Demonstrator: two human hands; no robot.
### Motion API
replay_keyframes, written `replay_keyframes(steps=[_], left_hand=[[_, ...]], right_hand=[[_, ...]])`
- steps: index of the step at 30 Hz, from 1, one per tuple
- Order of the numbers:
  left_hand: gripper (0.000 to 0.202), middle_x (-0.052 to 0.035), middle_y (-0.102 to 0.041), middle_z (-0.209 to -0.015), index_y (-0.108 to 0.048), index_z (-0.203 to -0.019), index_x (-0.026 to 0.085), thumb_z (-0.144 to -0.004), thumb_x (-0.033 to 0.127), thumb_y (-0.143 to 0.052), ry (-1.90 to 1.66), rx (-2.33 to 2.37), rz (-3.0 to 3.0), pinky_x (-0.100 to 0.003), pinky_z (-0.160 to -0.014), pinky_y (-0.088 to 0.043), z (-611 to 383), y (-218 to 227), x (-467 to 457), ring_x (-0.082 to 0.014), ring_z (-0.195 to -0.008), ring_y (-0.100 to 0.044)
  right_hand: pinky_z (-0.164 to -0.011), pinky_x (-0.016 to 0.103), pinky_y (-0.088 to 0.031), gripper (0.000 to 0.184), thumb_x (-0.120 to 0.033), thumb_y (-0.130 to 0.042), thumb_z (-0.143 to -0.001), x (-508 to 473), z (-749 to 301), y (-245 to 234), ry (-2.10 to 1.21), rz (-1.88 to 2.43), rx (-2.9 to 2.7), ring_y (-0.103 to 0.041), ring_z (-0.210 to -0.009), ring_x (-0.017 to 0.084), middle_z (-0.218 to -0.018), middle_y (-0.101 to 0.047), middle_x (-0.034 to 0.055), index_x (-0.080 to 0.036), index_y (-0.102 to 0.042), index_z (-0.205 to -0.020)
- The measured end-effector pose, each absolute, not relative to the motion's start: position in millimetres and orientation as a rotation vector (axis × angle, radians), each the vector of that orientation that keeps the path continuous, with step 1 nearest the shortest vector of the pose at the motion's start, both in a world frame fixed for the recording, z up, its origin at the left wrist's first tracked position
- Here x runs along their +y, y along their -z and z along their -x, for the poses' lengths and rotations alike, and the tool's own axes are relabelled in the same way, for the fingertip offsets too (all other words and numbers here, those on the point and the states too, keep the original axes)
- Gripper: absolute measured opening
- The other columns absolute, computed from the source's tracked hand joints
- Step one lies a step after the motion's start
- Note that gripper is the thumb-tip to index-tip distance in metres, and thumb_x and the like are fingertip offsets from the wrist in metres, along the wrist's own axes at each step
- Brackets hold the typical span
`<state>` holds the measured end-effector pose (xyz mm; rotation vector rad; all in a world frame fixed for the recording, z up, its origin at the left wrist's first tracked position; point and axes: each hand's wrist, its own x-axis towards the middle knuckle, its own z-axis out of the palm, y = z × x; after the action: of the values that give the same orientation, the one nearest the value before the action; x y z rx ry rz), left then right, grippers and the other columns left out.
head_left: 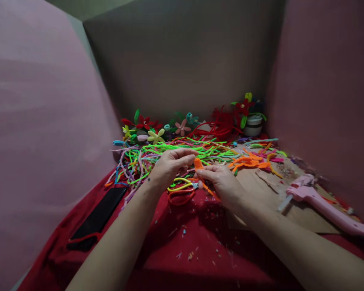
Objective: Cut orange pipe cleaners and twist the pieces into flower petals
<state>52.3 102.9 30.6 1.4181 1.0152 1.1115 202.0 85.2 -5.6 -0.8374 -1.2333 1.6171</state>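
An orange pipe cleaner (198,163), bent into a flat petal-like loop at its top, is pinched between the thumb and fingers of my right hand (221,180). Its tail (211,192) hangs below that hand. My left hand (174,165) is just to the left, thumb and fingers drawn together close to the loop's top. Whatever lies between those left fingertips is too small to make out. Under the hands rest scissors with a yellow and a red handle (182,197). Behind them spreads a heap of pipe cleaners, mostly bright green (166,148).
Finished pipe cleaner flowers (155,136) line the back, and a small white pot (253,125) stands at the back right. Orange pipe cleaners (251,160) lie on cardboard (257,190). A pink glue gun (324,204) is at right, a black phone (98,218) at left, on red cloth (170,250).
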Motion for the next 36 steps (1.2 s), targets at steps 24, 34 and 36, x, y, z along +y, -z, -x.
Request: replay_keyframes(steps=[24,34,36], left_hand=[[0.017,0.0031,-0.051,-0.055,-0.061,-0.071,0.013,-0.076,0.025,-0.05,-0.912,1.204,-2.073,-0.017,-0.048,-0.033,-51.1,-19.2,91.5,-0.006,-0.049,-0.042],[0.019,0.004,-0.047,-0.056,-0.053,-0.063,0.014,-0.077,0.026,-0.047,-0.923,1.198,-2.023,-0.018,-0.05,-0.034,-55.8,-13.7,89.7,-0.0068,-0.052,-0.04],[0.019,0.0036,-0.048,-0.056,-0.054,-0.064,0.014,-0.076,0.028,-0.049,-0.961,1.212,-1.958,-0.018,-0.049,-0.034,-58.2,-12.1,90.0,-0.0066,-0.051,-0.041]], right_hand=[[-0.035,0.018,-0.028,0.02,-0.034,-0.06,-0.073,85.4,-204.8,29.9,-1.825,0.789,-1.343,-0.041,-0.035,0.005,-0.051,-0.055,-0.0024,-0.015,-0.057,-0.067],[-0.037,0.019,-0.021,0.023,-0.034,-0.064,-0.07,84.1,-204.6,33.0,-1.818,0.786,-1.369,-0.033,-0.036,0.003,-0.045,-0.045,-0.0049,-0.013,-0.061,-0.063],[-0.037,0.019,-0.019,0.023,-0.033,-0.066,-0.068,86.5,-205.3,35.0,-1.799,0.793,-1.328,-0.031,-0.037,0.003,-0.044,-0.043,-0.0054,-0.013,-0.059,-0.06]])
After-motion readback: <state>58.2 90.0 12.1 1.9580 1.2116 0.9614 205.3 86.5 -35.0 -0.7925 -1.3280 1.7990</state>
